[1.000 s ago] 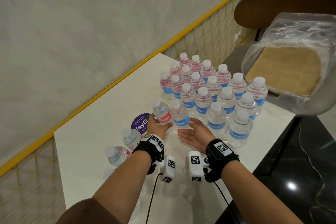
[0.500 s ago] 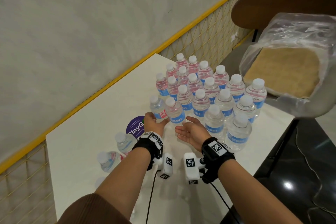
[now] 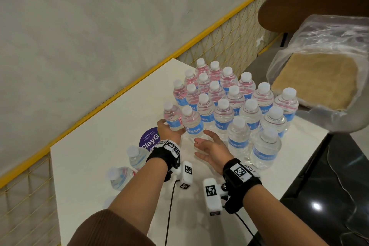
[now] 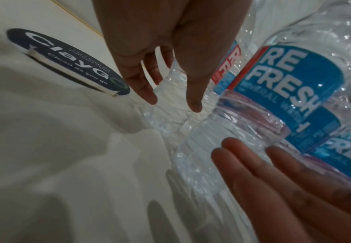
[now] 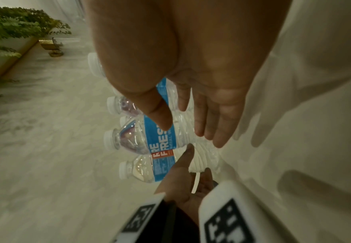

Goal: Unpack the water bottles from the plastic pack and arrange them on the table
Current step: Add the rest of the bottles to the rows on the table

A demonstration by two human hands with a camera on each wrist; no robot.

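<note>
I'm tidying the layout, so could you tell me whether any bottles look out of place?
Yes: two bottles stand apart near the table edge, behind the left hand, away from the rows. No spill or damage shows.

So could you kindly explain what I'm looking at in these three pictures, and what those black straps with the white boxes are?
No machine here: a person wears a head camera and one camera strapped to each wrist. The head view looks down at a white table crowded with upright water bottles. The left hand touches the base of the nearest-left bottle, though a firm grip isn't clear. The right hand is open, holding nothing. The emptied plastic pack sits off to the right. The wrist views show the fingers close up.
</note>
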